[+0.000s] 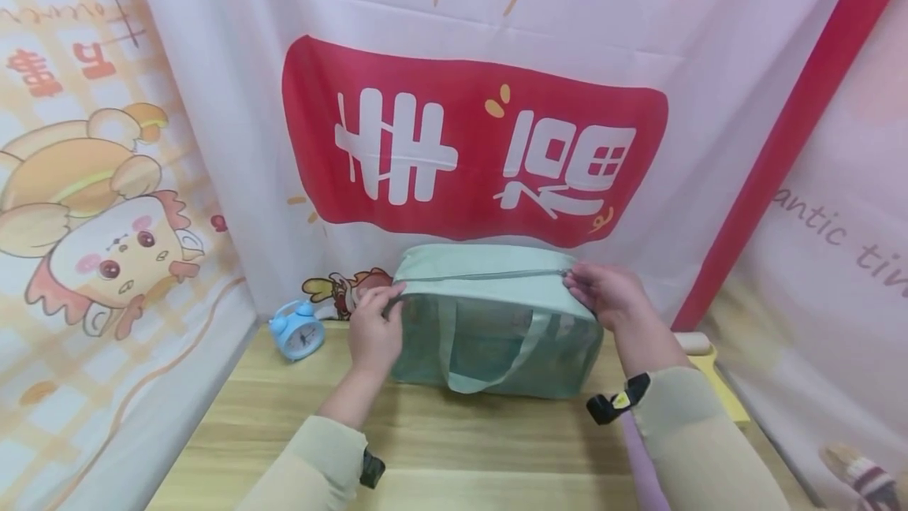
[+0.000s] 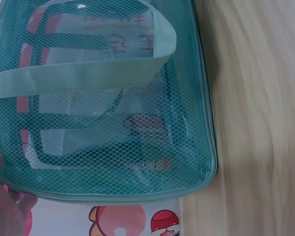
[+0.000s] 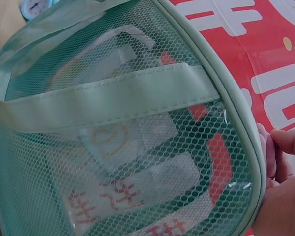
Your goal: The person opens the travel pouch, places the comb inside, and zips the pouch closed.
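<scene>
A mint-green zippered mesh bag (image 1: 496,337) stands upright on the table against the curtain, its carry handle (image 1: 464,382) drooping over the front. Across its top runs a zipper (image 1: 489,275), which looks closed along the length I can see. My left hand (image 1: 376,331) pinches the bag's upper left corner. At the zipper's right end, the fingertips of my right hand (image 1: 612,294) pinch together at the zipper pull, which they mostly cover. Through the mesh in the right wrist view, pale packets with red lettering (image 3: 120,194) show inside.
Left of the bag stands a small blue alarm clock (image 1: 298,333). A yellow item (image 1: 723,389) and a pale roll (image 1: 691,344) lie at the right, partly behind my forearm. Printed curtains (image 1: 475,140) enclose the wooden table (image 1: 461,448) at the back and sides.
</scene>
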`<control>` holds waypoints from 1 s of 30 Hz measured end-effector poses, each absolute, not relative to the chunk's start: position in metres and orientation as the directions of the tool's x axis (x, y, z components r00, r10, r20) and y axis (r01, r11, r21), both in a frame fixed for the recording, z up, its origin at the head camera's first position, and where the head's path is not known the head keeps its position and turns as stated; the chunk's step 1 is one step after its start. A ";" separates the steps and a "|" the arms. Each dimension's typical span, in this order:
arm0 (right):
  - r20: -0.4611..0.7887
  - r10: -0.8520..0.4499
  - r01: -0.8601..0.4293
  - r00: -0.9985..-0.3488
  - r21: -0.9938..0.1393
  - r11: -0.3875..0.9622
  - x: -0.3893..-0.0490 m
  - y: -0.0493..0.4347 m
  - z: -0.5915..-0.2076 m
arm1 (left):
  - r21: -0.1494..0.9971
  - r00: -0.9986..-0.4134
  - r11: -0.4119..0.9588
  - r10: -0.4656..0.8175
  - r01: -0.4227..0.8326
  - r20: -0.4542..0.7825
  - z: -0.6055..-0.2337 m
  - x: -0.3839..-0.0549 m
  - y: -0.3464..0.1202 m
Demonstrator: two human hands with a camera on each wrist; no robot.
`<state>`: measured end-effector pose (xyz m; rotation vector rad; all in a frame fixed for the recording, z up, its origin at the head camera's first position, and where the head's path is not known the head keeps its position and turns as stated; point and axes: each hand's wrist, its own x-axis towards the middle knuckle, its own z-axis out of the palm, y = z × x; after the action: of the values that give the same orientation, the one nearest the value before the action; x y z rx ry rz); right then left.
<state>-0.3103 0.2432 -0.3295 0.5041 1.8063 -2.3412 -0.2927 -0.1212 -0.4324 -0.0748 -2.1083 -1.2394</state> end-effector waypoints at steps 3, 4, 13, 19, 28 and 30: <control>-0.340 0.081 0.309 -0.937 -0.915 -0.261 -0.309 0.242 -0.327 | 0.760 -0.767 0.535 -0.287 0.368 0.573 -0.432 -0.291 -0.119; -0.338 0.078 0.308 -0.938 -0.915 -0.261 -0.308 0.242 -0.326 | 0.760 -0.767 0.534 -0.286 0.370 0.575 -0.432 -0.291 -0.119; -0.308 0.048 0.284 -0.950 -0.918 -0.276 -0.306 0.226 -0.320 | 0.748 -0.731 0.543 -0.317 0.383 0.605 -0.438 -0.291 -0.121; -0.301 0.035 0.283 -0.953 -0.926 -0.249 -0.309 0.219 -0.320 | 0.732 -0.712 0.560 -0.324 0.387 0.623 -0.439 -0.289 -0.121; -0.300 0.042 0.281 -0.953 -0.929 -0.241 -0.310 0.206 -0.315 | 0.738 -0.711 0.560 -0.336 0.377 0.618 -0.438 -0.290 -0.117; -0.284 0.035 0.269 -0.958 -0.935 -0.230 -0.310 0.201 -0.314 | 0.741 -0.707 0.555 -0.345 0.377 0.618 -0.438 -0.291 -0.117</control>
<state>-0.3104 0.2007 -0.3142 0.3704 1.8470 -2.3232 -0.2906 -0.1168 -0.4381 -0.0256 -2.0259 -1.2024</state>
